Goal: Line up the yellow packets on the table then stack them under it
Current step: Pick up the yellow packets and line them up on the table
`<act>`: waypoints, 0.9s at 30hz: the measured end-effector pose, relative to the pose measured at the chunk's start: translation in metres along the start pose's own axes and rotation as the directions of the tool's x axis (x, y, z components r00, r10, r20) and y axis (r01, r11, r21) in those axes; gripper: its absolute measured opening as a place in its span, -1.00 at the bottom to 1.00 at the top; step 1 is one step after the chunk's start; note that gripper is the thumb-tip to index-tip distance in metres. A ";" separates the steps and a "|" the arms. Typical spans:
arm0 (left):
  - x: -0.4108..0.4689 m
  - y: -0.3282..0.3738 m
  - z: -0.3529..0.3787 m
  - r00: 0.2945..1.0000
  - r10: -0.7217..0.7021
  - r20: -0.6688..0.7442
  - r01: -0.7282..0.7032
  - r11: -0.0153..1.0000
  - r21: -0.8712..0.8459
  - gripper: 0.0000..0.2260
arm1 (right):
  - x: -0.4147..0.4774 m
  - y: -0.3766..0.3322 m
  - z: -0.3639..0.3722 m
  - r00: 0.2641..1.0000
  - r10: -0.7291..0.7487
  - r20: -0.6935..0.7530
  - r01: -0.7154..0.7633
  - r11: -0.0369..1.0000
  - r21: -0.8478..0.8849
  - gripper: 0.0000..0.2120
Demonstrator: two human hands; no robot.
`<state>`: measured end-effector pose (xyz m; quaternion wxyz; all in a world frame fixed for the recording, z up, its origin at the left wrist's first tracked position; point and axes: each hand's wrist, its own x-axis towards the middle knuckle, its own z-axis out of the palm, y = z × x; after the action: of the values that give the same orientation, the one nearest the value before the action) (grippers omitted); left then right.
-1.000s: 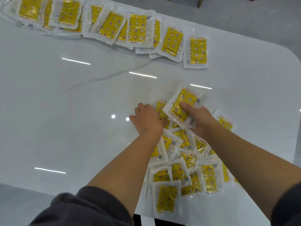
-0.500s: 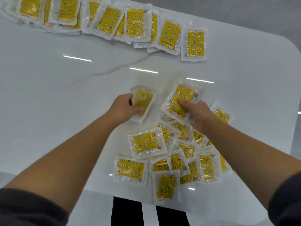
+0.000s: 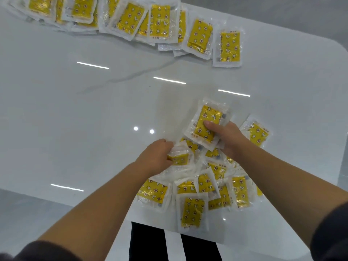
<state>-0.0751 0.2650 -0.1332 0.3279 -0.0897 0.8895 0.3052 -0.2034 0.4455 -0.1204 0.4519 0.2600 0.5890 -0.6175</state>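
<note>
Several yellow packets in clear wrappers lie in an overlapping row along the far edge of the white table. A loose pile of the same packets sits at the near edge. My right hand holds one packet raised over the pile, thumb on its yellow face. My left hand grips another packet at the pile's left side, fingers curled round it. The end packet of the row lies at the far right.
The table's rounded right corner and grey floor show at the far right. Dark trousers appear below the near table edge. One packet lies apart, to the right of my right hand.
My left hand, which held a packet lifted at the left, has come back down to the pile's left side and now grips a packet there. My right hand has kept its packet.
</note>
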 end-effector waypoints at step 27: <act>0.095 -0.218 -0.351 0.823 -0.536 -0.187 -0.027 0.292 -0.956 -0.73 | 0.126 -0.156 0.288 0.968 -0.250 0.001 0.241 0.932 -0.272 -0.88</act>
<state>-0.2554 -0.1166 -0.0891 0.0312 -0.4794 0.5720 0.6649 -0.3347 0.1207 -0.1025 0.3923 0.1307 0.7029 -0.5788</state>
